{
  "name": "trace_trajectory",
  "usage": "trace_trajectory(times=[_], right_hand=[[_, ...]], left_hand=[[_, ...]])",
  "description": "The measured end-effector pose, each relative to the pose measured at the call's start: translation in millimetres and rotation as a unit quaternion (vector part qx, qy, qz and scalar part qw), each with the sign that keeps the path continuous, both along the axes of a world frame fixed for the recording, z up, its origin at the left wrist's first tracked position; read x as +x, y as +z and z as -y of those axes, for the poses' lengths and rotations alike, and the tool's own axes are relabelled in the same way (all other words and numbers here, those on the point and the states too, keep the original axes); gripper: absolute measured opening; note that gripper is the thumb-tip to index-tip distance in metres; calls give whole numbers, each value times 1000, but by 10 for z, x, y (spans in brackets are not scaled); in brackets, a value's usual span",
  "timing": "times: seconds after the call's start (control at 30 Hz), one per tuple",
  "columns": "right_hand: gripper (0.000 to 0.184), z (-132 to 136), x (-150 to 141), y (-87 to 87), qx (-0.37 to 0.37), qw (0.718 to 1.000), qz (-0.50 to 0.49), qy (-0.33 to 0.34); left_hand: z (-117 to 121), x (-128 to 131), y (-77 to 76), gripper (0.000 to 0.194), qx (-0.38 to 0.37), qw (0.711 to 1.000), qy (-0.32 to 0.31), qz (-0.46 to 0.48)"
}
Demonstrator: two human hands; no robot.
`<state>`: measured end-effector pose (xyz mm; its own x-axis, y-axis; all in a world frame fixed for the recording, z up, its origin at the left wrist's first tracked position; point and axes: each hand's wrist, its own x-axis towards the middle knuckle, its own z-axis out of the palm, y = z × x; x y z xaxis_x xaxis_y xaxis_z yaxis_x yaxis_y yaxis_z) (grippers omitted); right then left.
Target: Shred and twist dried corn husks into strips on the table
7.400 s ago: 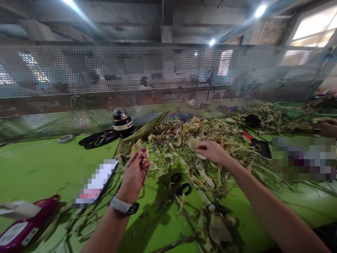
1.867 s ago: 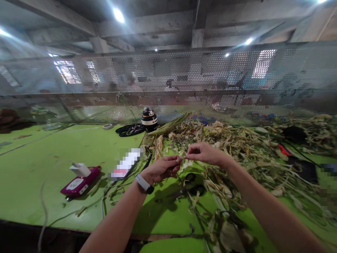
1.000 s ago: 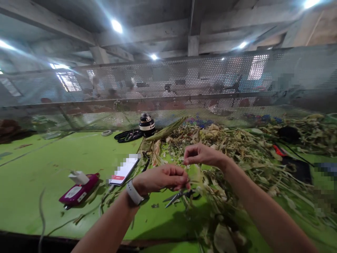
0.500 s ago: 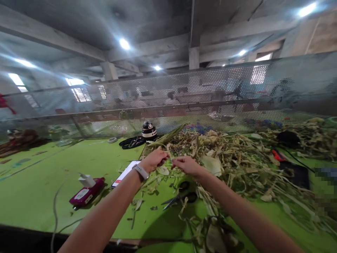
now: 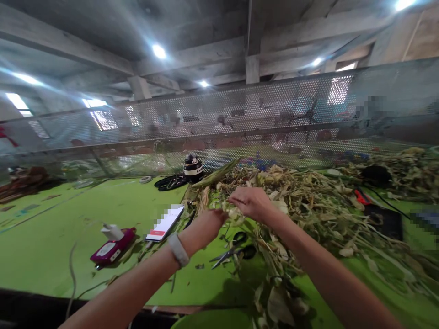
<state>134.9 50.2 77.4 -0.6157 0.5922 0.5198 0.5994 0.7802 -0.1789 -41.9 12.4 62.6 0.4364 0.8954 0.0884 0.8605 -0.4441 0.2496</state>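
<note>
My left hand, with a pale band on its wrist, is closed in a pinch over the near edge of a heap of dried plant stalks and leaves. A little farther off, my right hand is also closed, its fingertips close to those of the left. Whatever the fingers hold is too small and blurred to make out. Below both hands, open-bladed scissors with black handles lie on the green tabletop. Beside my left forearm lies a phone with a lit screen.
A magenta power strip with a white plug and cable lies at left. Behind it stand a black-and-white container and black cord loops. A perforated metal screen crosses the back. A red-and-black tool lies at right.
My left hand has come nearer and lower, its back turned more upward. My right hand has moved slightly up and away, so the hands are no longer level. The scissors stay put.
</note>
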Motion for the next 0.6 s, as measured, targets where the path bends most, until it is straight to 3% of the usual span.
trace_trajectory(times=[0.03, 0.1, 0.13, 0.2, 0.27, 0.33, 0.37, 0.43, 0.5, 0.6], right_hand=[[26, -50, 33, -5, -28, 999, -32, 14], [26, -147, 88, -38, -122, 985, -101, 66], [28, -186, 107, -61, -181, 970, -131, 99], [34, -229, 114, -114, -285, 928, -184, 152], [41, -226, 72, -178, -340, 896, -231, 168], [46, -193, -16, -259, -352, 886, -261, 152], [47, -172, -71, -302, -350, 887, -265, 141], [46, -125, -181, -377, -339, 896, -256, 129], [42, -72, -258, -408, -327, 906, -241, 122], [36, 9, -270, -345, -211, 962, -159, 66]], left_hand=[[82, 22, 37, 30, 3, 996, -72, -60], [238, 42, 160, 25, 17, 982, -174, -72], [299, 38, 236, 24, 14, 976, -213, -35], [350, 3, 375, 25, -6, 971, -225, 80], [276, -54, 445, 26, -27, 963, -156, 219], [83, -119, 415, 28, 23, 938, -36, 344], [-37, -150, 365, 30, 50, 930, 29, 364], [-259, -201, 219, 27, 89, 941, 144, 292], [-389, -227, 57, 23, 95, 948, 168, 253], [-363, -202, -139, 23, 105, 962, 157, 199]])
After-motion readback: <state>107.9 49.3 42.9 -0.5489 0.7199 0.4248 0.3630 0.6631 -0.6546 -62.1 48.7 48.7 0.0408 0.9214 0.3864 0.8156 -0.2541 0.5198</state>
